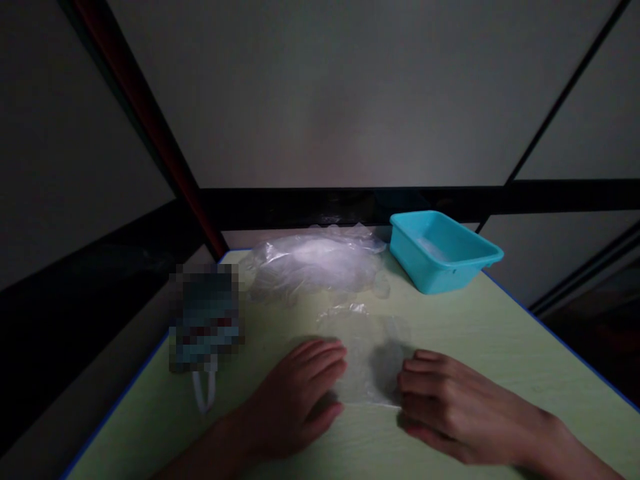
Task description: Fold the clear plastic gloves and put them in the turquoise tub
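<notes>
A thin, clear plastic piece [357, 357] lies flat on the table in front of me; whether it is a glove or a bag I cannot tell. At its left edge is my left hand [300, 393], palm down, fingers stretched out and thumb apart, with nothing in it. My right hand [450, 403] is at the right edge of the plastic. Its fingers curl inward and the thumb is tucked below them; the fingertips are partly hidden, so anything between them does not show. Behind the flat piece lies a heap of crumpled clear plastic [320, 263] with rounded, finger-like edges.
A turquoise plastic basket [445, 277] stands at the back right of the pale green table [500, 333], which has a blue edge. At the left is a blurred-out object [207, 320] with a white loop [204, 393]. A panelled wall [350, 93] rises behind.
</notes>
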A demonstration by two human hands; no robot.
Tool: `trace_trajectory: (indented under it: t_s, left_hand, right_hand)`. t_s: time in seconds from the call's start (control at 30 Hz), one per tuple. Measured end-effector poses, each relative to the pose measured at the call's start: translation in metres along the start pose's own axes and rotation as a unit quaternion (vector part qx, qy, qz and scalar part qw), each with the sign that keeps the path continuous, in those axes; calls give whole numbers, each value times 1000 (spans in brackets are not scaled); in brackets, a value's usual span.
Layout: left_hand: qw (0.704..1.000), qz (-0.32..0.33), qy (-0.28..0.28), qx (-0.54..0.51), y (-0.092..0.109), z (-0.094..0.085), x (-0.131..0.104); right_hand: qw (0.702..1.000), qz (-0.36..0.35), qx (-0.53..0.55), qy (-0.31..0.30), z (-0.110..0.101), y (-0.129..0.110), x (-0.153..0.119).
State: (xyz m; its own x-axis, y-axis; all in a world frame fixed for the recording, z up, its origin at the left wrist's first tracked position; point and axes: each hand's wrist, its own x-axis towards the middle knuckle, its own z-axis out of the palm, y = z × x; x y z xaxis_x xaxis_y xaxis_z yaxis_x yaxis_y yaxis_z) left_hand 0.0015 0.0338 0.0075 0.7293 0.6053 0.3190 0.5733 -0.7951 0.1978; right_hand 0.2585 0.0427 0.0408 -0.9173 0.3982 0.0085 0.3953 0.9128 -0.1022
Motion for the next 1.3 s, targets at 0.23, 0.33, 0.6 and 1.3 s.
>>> trace_trajectory:
  t_s: [0.23, 0.33, 0.6, 1.3]
  left_hand:
    - [997, -5, 72, -23, 3, -1, 3]
    - [997, -7, 70, -26, 3, -2, 4]
    - [997, -16, 67, -22, 4, -2, 3]
    - [997, -13, 81, -10, 2, 5, 2]
  right_hand:
    - [998, 6, -57, 11, 6, -1, 1]
    - [998, 5, -56, 22, 7, -1, 1]
    - [999, 2, -43, 8, 7, -3, 1]
    - [996, 21, -47, 73, 6, 8, -5]
